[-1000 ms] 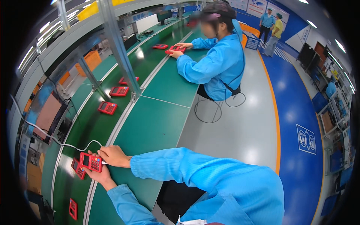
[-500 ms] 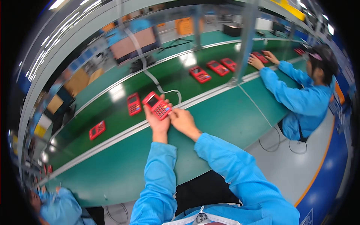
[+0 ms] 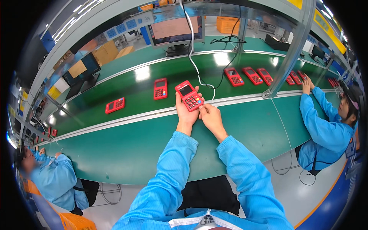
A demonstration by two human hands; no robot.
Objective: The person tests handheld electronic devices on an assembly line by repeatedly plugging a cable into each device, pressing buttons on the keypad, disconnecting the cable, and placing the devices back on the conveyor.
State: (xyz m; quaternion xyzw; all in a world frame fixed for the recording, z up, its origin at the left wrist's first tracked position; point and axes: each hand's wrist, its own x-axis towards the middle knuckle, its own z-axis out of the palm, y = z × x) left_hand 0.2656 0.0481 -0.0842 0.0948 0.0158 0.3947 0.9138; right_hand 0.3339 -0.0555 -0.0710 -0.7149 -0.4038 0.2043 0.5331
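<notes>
A red handheld card payment terminal (image 3: 189,96), with a small dark screen and a keypad, rests in my left hand (image 3: 186,115), palm up and fingers wrapped around its far side. My right hand (image 3: 213,119) is closed in a pinch at the terminal's lower right corner. A white cable (image 3: 196,69) hangs from above and runs down behind the fingers of my right hand, which hide its end. On the green conveyor belt to the left lie another red terminal (image 3: 160,89) and a tilted one (image 3: 115,105).
More red terminals (image 3: 234,77) lie along the belt to the right. A metal post (image 3: 293,50) stands at the belt's edge, and a black cable (image 3: 229,40) hangs beyond. Co-workers in blue sit at the right (image 3: 326,120) and left (image 3: 57,178). A monitor (image 3: 176,32) stands behind.
The view has swung left, shifting the scene rightward in the picture. Both hands keep their places at the terminal. The right co-worker's hands have moved from one terminal to another farther along the belt.
</notes>
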